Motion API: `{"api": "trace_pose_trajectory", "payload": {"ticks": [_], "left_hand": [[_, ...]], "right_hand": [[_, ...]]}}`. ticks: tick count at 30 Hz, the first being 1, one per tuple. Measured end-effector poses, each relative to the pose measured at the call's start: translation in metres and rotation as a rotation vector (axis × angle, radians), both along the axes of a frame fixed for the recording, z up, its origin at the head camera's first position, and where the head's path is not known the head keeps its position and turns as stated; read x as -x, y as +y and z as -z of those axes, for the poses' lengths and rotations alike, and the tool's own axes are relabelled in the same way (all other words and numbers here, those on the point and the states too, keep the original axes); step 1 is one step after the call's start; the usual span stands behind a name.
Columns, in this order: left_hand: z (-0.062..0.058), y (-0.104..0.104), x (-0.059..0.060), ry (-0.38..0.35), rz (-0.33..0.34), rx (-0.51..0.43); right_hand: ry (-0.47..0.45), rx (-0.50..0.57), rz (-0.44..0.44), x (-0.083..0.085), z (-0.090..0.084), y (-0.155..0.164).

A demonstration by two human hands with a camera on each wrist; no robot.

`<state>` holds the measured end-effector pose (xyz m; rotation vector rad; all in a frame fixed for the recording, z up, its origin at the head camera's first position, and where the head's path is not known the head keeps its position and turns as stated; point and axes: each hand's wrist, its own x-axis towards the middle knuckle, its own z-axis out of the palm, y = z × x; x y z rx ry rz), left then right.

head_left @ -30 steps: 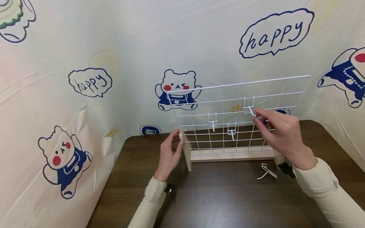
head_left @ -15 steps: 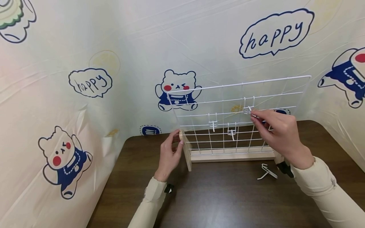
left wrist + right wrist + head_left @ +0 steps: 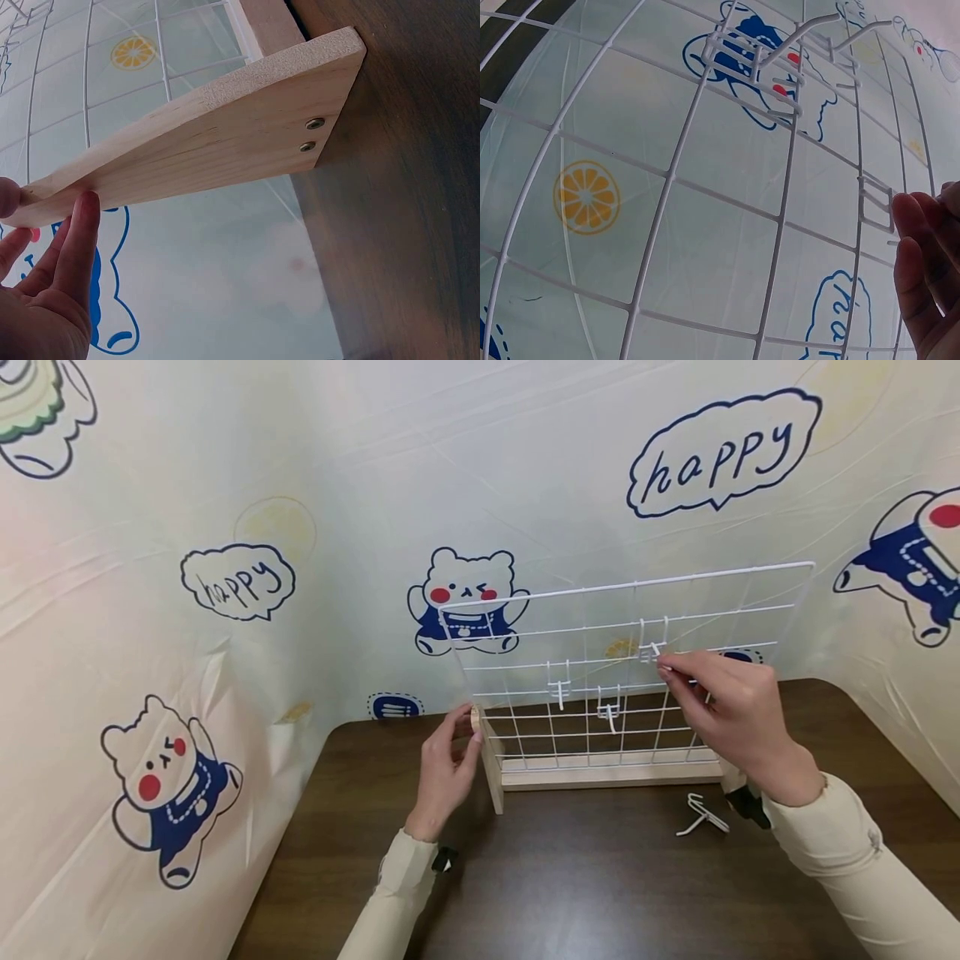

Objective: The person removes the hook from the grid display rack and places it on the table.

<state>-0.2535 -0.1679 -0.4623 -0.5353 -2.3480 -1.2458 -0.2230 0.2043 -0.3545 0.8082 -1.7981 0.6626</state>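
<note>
A white wire grid rack (image 3: 585, 590) stands on wooden side supports. My right hand (image 3: 731, 710) pinches the prong of a white wire hook (image 3: 651, 652) that sits on the grid's upper right part. In the right wrist view, that hook's square frame (image 3: 876, 206) lies against the wires beside my fingertips (image 3: 906, 206). My left hand (image 3: 444, 772) holds the top of the left wooden side support (image 3: 491, 760), its fingers (image 3: 86, 217) against the wood in the left wrist view. Two other hooks, a left one (image 3: 559, 683) and a lower middle one (image 3: 609, 710), hang on the grid with prongs forward.
One loose white hook (image 3: 703, 817) lies on the brown table (image 3: 570, 885), in front of the rack's right end. A pale wooden crossbar (image 3: 607, 772) runs along the rack's bottom. Behind stands a pale curtain (image 3: 337, 468) with printed bears and "happy" bubbles.
My right hand has shifted slightly left, its fingertips closer to the hook's frame and covering more of the prong. The left hand has stayed on the wooden support.
</note>
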Motion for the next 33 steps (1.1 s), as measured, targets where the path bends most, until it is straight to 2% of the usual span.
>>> {"api": "trace_pose_trajectory", "payload": {"ticks": [8,23,33], "left_hand": [[-0.0005,0.0003,0.0013,0.002,0.007,-0.005],[0.0003,-0.0001,0.0001,-0.012,-0.001,-0.003],[-0.0016,-0.0002,-0.001,-0.016,-0.005,0.001]], "right_hand": [[0.008,0.027,-0.001,-0.0002,-0.0005,-0.0002],[0.013,0.026,-0.019,0.0007,-0.0042,-0.0024],[0.015,0.004,0.002,0.0007,-0.0069,-0.003]]}}
